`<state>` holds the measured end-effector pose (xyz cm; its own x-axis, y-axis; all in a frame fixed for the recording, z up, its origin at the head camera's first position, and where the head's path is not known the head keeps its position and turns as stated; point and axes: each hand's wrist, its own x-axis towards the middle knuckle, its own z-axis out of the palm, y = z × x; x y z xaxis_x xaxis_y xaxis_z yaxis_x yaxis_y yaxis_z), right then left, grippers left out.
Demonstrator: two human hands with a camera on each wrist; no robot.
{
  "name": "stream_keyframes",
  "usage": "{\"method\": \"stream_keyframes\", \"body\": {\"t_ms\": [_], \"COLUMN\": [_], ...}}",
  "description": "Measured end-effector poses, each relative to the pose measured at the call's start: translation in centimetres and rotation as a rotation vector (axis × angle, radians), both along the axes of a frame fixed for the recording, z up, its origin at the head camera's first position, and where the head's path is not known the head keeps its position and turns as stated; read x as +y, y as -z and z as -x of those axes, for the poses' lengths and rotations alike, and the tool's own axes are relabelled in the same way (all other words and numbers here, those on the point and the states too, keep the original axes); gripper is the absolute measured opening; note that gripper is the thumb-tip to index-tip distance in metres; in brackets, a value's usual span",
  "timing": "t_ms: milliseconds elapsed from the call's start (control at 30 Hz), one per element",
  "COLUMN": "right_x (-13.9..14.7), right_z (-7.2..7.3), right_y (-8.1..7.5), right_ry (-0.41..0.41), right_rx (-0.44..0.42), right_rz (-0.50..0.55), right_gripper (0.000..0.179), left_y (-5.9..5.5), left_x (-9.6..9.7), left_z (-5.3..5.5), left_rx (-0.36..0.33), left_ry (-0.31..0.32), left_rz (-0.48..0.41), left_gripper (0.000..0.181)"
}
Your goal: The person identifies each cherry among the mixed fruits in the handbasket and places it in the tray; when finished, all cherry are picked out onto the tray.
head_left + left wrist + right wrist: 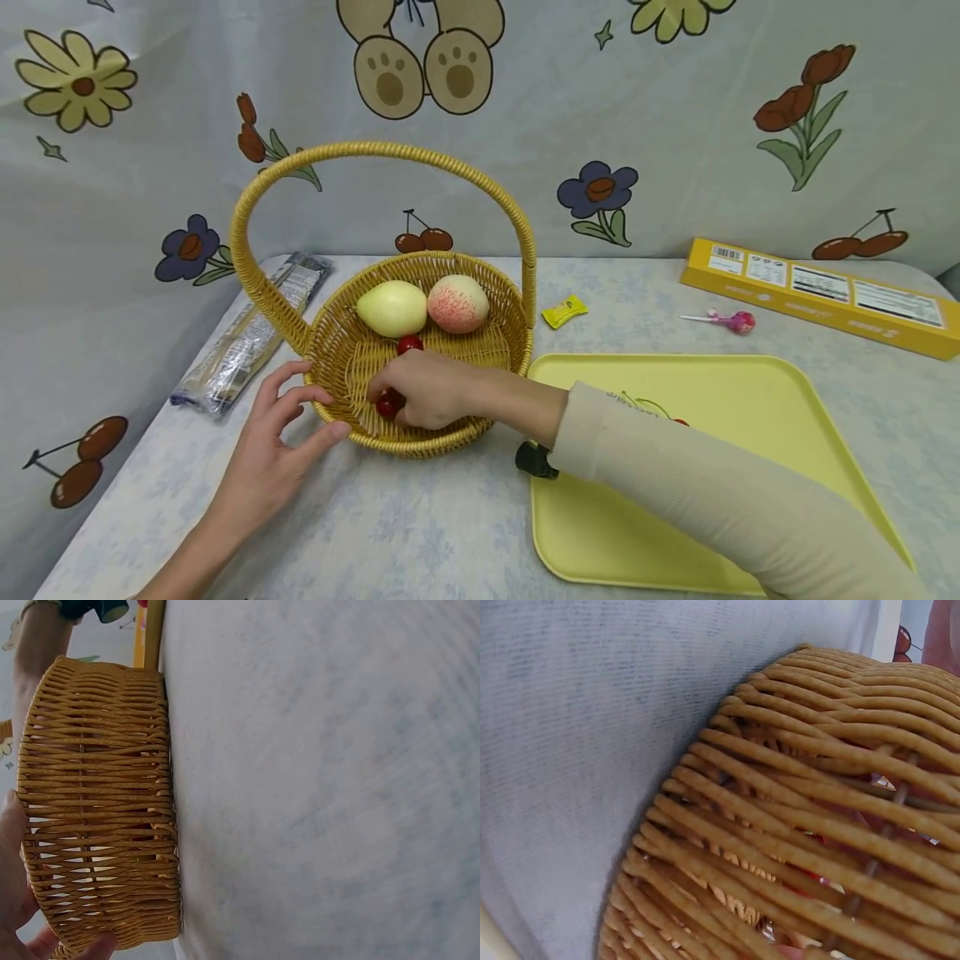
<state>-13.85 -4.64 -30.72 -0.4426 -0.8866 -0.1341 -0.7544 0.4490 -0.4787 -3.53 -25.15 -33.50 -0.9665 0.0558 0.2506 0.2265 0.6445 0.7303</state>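
A round wicker basket [420,448] with a tall arched handle stands on the table. My left hand [281,454] grips its left rim; in the left wrist view, fingertips [101,946] lie against the woven side. My right hand [431,387] reaches down inside the basket, fingers curled at a dark red cherry [388,406] near the front wall. Another red cherry [409,343] shows just behind that hand. A pale yellow-green pear [392,309] and a pink-speckled peach [458,304] lie at the back of the basket. In the right wrist view, the weave [817,795] hides most of the hand.
Under the right sleeve [675,475], a yellow tray [600,550] holds a partly hidden cherry with green stems [645,405]. Beyond lie a yellow wrapped candy [565,312], a pink lollipop [741,322] and a long yellow box [825,292]. A clear plastic packet [255,333] lies left.
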Motion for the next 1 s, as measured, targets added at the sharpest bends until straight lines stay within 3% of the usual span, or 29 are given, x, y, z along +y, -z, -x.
{"method": "stream_keyframes", "body": {"t_ms": [400,633,800,1000], "right_x": [1.0,2.9,4.6,7.0], "right_z": [0.0,-0.6,-1.5,-3.3], "right_y": [-0.2,-1.0,-1.6,-2.3], "right_ry": [0.009,0.104,0.197,0.25], "right_rx": [0.013,-0.017,-0.045,-0.138], "right_rz": [0.067,0.159,0.268,0.445], "right_gripper": [0.014,0.014,0.022,0.019], "left_y": [0.2,0.2,0.1,-0.1], "left_x": [-0.2,-0.2,-0.3,-0.3], "left_z": [0.0,0.1,0.1,0.0], "left_rx": [0.018,0.019,0.016,-0.017], "left_ry": [0.009,0.008,0.01,0.035], "left_rz": [-0.01,-0.001,0.007,0.014], "left_gripper": [0.021,0.021,0.022,0.024]}}
